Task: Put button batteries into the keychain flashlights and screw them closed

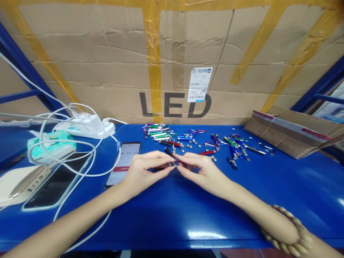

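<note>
One huge cardboard carton (120, 43), creased and banded with yellow tape, walls off the far edge of the glossy blue worktop (215, 218). Smooth surface stretches from the hands to the straight near edge and out to the right; an open-topped brown cardboard box (285, 138) stands at the far right. Looping white cables (94, 175) crowd the left, around a flat phone (125, 163) displaying a timer. Near the middle, the left hand (143, 168) and right hand (202, 170) meet, fingertips pinched on a small round-ended piece (172, 164), silver-rimmed and dark-centred. Beyond lie slim, shiny mini flashlights (160, 135) and carabiner clips (232, 163), then coin-shaped silver button cells (190, 146).
</note>
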Demonstrator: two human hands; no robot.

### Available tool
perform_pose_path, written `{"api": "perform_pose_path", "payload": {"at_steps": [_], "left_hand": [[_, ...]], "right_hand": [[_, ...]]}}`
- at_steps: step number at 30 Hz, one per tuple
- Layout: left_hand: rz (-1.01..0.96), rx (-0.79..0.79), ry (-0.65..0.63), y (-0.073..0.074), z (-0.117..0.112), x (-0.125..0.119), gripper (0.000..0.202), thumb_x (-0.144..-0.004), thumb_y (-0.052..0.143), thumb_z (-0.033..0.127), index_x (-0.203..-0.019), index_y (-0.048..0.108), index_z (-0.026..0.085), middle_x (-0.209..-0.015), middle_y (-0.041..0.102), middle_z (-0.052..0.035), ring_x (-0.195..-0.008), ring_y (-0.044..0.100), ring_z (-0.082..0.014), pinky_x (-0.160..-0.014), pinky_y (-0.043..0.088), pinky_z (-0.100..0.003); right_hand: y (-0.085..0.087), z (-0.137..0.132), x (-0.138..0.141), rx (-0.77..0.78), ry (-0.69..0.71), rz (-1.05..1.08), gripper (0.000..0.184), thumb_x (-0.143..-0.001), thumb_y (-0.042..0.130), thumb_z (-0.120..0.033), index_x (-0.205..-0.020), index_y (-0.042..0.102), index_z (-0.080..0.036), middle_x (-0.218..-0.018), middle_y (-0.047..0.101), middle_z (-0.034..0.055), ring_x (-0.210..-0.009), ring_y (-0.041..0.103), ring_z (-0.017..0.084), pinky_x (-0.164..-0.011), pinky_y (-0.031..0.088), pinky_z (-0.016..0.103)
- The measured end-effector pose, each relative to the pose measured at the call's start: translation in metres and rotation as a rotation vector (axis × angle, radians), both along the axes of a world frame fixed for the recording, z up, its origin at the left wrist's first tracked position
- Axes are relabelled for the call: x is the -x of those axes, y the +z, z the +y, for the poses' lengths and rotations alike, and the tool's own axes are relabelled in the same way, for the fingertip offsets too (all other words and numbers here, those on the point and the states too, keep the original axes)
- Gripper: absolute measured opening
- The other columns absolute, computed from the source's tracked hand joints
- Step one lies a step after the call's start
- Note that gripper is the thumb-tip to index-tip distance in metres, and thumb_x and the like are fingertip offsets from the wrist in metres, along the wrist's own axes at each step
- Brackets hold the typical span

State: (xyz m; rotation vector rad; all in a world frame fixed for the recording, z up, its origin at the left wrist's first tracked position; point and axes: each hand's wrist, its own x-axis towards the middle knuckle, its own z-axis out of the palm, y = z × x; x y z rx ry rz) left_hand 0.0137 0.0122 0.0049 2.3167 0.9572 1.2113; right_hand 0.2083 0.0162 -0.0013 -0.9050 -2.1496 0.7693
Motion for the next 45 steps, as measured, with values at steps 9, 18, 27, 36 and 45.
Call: {"api": "perform_pose_path", "payload": {"at_steps": [9, 18, 27, 36, 45], "left_hand": [[0.001, -0.11, -0.05, -0.003, 0.0, 0.003, 0.013, -0.079, 0.061, 0.015, -0.086, 0.072, 0.018, -0.087, 0.072, -0.0058, -0.077, 0.066, -0.0153, -0.073, 0.054, -0.023], [-0.019, -0.215, -0.025, 0.001, -0.002, 0.001, 0.014, -0.076, 0.064, 0.011, -0.085, 0.072, 0.018, -0.082, 0.072, -0.0044, -0.07, 0.066, -0.0134, -0.067, 0.055, -0.02], [0.069, -0.438, -0.089, 0.005, -0.004, 0.003, 0.02, -0.077, 0.063, 0.009, -0.094, 0.068, 0.017, -0.084, 0.071, -0.0041, -0.07, 0.068, -0.0124, -0.066, 0.056, -0.018], [0.062, -0.457, -0.044, 0.0, 0.0, 0.01, 0.037, -0.073, 0.066, 0.003, -0.107, 0.065, 0.019, -0.099, 0.069, -0.0052, -0.083, 0.067, -0.0148, -0.077, 0.056, -0.022], [0.095, -0.481, -0.116, 0.005, 0.001, 0.006, 0.032, -0.077, 0.063, 0.004, -0.106, 0.064, 0.018, -0.096, 0.07, -0.0065, -0.084, 0.068, -0.0154, -0.076, 0.057, -0.023]], "right_hand": [[0.004, -0.004, 0.0, 0.062, 0.07, -0.028, 0.031, -0.087, 0.048, -0.027, -0.114, 0.061, -0.018, -0.073, 0.054, 0.0013, -0.064, 0.052, 0.011, -0.059, 0.044, 0.021], [0.004, -0.006, 0.001, 0.323, 0.112, 0.017, 0.034, -0.088, 0.046, -0.032, -0.116, 0.059, -0.018, -0.067, 0.055, -0.0012, -0.052, 0.051, 0.007, -0.054, 0.043, 0.02], [0.003, -0.002, 0.004, 0.555, 0.24, 0.262, 0.027, -0.086, 0.048, -0.028, -0.092, 0.068, -0.011, -0.058, 0.045, -0.0043, -0.048, 0.049, 0.005, -0.05, 0.043, 0.018], [0.01, -0.008, 0.002, 0.56, 0.25, 0.393, 0.03, -0.088, 0.046, -0.029, -0.107, 0.063, -0.013, -0.06, 0.047, -0.0049, -0.053, 0.046, 0.006, -0.058, 0.041, 0.021], [0.007, -0.006, 0.003, 0.762, 0.344, 0.443, 0.038, -0.086, 0.046, -0.045, -0.063, 0.047, -0.015, -0.058, 0.033, -0.0057, -0.054, 0.042, 0.006, -0.059, 0.042, 0.023]]}}
